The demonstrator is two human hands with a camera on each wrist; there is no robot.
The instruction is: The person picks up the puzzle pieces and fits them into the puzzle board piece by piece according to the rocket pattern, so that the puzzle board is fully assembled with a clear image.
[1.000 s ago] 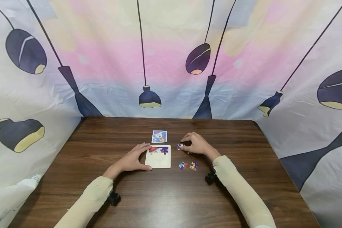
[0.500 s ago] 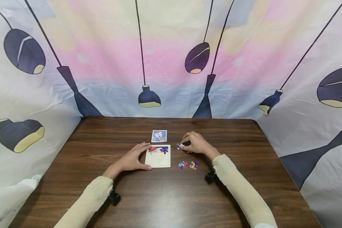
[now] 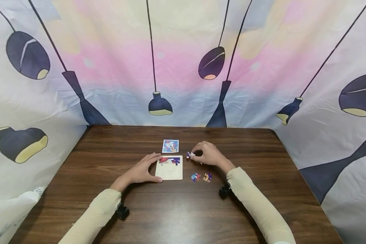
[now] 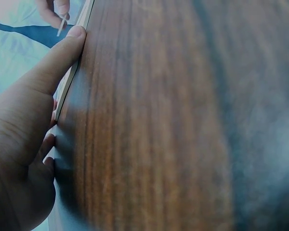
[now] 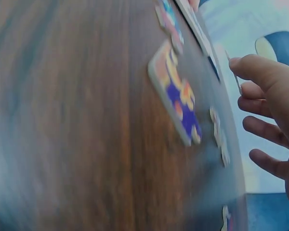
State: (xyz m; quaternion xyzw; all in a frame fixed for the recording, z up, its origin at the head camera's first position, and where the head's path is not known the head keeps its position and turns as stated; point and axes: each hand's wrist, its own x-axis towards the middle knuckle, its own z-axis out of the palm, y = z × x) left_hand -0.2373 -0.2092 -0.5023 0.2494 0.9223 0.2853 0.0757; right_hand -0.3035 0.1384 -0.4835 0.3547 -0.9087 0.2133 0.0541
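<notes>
A square puzzle board (image 3: 170, 173) lies on the table, its upper strip filled with red, white and purple picture pieces and its lower part bare and pale. My left hand (image 3: 141, 169) holds the board at its left side, thumb by the near corner and fingers by the far one. To the board's right, my right hand (image 3: 209, 153) pinches a purple-and-white puzzle piece (image 3: 189, 155) between thumb and fingers. In the right wrist view that piece (image 5: 238, 85) shows edge-on, raised off the table. The left wrist view catches the left thumb (image 4: 70, 48) against the board's edge.
Beyond the board lies a picture card (image 3: 170, 146) of a white cartoon figure. Two loose pieces, one blue-red (image 3: 195, 177) and one yellow-purple (image 3: 207, 177), lie nearer the person. Further pieces (image 5: 219, 134) sit below the right hand. A printed curtain (image 3: 186, 108) stands behind the table.
My right hand has lifted the pinched puzzle piece and shifted it slightly left, toward the board. The left hand and the board have stayed in place.
</notes>
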